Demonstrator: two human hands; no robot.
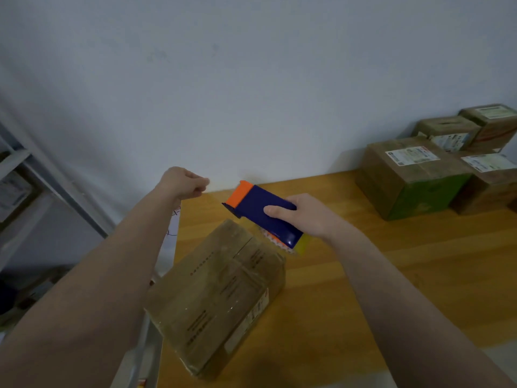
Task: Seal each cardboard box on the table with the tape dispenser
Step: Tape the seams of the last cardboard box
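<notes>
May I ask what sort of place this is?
Probably a small packing or shipping room: labelled cardboard boxes by the wall, a wooden table, and a tape dispenser in the right hand.

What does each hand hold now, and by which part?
The right hand grips the tape dispenser around its blue body, near the yellow end. The left hand is curled; nothing shows in it.

Print on flat brown cardboard box (215,298) is blurred, unreadable. Text on white labels (411,156) of far brown boxes (405,180) is too small; rightmost ones are cut by frame edge. Underside of blue-and-orange plastic tape dispenser (263,214) is hidden by its body & right hand (310,217).
</notes>
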